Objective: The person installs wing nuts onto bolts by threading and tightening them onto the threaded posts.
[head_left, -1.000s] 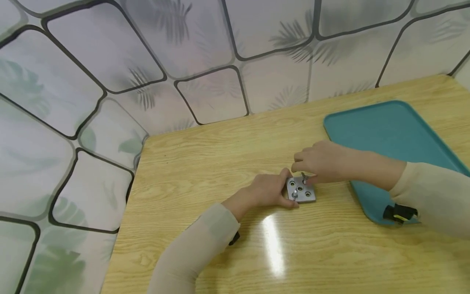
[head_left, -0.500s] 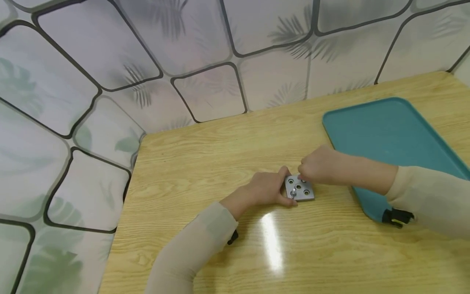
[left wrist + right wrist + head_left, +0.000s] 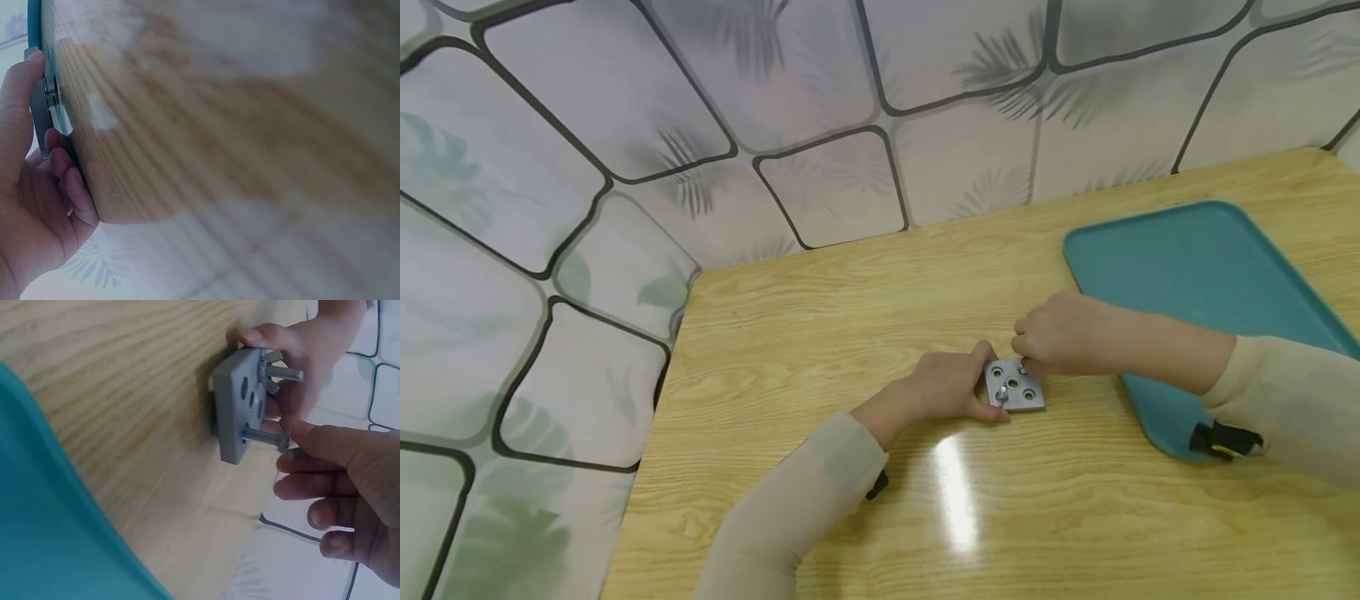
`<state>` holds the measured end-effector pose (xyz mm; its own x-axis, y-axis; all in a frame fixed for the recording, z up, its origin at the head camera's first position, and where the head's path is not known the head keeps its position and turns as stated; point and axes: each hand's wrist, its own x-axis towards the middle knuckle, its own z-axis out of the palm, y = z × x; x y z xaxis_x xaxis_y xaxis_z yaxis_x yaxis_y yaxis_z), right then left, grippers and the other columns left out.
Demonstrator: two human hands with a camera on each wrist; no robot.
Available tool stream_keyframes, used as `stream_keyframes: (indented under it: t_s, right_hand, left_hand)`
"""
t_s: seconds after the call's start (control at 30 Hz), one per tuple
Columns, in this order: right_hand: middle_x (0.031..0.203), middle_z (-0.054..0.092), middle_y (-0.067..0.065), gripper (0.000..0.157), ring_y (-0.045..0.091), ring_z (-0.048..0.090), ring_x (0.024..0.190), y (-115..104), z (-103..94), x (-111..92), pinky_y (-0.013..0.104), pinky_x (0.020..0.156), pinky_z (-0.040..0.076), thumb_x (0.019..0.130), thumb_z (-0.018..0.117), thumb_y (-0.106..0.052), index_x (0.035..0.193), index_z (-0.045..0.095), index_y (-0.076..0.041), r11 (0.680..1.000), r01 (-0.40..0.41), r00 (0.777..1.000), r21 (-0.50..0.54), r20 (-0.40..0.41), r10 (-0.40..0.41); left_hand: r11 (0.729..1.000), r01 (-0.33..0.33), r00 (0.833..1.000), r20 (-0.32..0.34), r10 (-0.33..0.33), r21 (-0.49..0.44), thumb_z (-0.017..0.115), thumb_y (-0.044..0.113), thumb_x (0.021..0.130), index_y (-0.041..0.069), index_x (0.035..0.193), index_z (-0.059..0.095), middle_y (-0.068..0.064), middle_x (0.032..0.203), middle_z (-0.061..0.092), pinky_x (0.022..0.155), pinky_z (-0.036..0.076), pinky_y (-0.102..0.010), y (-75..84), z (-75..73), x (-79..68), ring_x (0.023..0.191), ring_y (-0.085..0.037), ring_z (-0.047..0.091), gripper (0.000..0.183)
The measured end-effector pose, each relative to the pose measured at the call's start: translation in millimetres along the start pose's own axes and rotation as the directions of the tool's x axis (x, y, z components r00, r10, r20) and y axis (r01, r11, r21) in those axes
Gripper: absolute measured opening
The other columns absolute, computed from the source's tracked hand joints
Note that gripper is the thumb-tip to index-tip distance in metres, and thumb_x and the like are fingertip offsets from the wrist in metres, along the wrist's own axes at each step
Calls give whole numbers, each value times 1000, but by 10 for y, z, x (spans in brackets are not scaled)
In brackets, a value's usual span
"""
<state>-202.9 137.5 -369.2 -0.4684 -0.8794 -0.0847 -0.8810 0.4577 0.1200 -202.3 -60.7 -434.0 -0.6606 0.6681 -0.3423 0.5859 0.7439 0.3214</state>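
A square grey metal plate with several holes lies on the wooden table. My left hand grips its left side between thumb and fingers, also seen in the left wrist view. Two bolts stand up from the plate. The near-left bolt carries a wing nut down against the plate. At the far-right bolt, the thumb and index finger of my right hand pinch a small wing nut by the bolt's free end. Fingertips partly hide that nut; the other right fingers are loosely curled.
A teal tray lies to the right, partly under my right forearm. Behind and to the left, a patterned wall covering borders the wooden table. Each wrist wears a black strap.
My right fingers, spread more loosely around the far-right bolt a second ago, have drawn together and shifted slightly right. My left hand and the plate stay in place.
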Motion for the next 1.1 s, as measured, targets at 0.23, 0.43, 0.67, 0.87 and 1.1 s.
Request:
stream_keyframes:
  t_s: [0.23, 0.43, 0.67, 0.87, 1.1]
  right_hand:
    - [53, 32, -7, 40, 6, 18, 50, -56, 118, 27, 22, 41, 18, 91, 62, -32, 58, 45, -15, 999, -41, 999, -29, -27, 40]
    - [60, 46, -6, 35, 7, 36, 50, 3, 32, 22, 25, 42, 29, 87, 64, -41, 67, 54, -14, 999, -4, 998, -45, -70, 0]
    - [70, 54, -4, 27, 10, 45, 55, 24, -1, 16, 27, 48, 40, 75, 77, -35, 75, 61, -12, 993, 90, 995, -78, -35, -93]
    - [55, 43, -4, 34, 6, 24, 49, -33, 113, 21, 23, 40, 31, 89, 65, -31, 63, 54, -11, 995, 28, 1000, -97, -3, -29]
    - [58, 43, -5, 33, 6, 30, 49, -20, 55, 31, 24, 41, 29, 89, 64, -33, 66, 53, -12, 998, 12, 999, -67, -37, -14]
  left_hand:
    - [1000, -3, 1000, -10, 3, 2, 68, 61, 76, 17, 118, 40, 9, 81, 58, 59, 40, -26, -3, -8, -27, 71, -7, 55, 67]
    - [1000, -4, 1000, -6, 4, 12, 67, 63, 76, 18, 116, 39, 9, 77, 57, 55, 39, -24, -10, 1, -15, 67, -6, 52, 67]
    - [1000, 3, 1000, -6, -3, 9, 68, 63, 75, 18, 116, 39, 10, 77, 56, 54, 38, -24, -11, 20, -2, 66, -6, 51, 67]
    - [1000, -1, 1000, -13, 2, 14, 68, 63, 75, 17, 118, 39, 9, 79, 57, 56, 39, -25, -1, 29, -7, 68, -6, 53, 70]
    - [1000, 0, 1000, -10, 0, 14, 68, 63, 75, 17, 118, 38, 9, 77, 56, 55, 39, -24, -6, 18, -1, 67, -6, 51, 69]
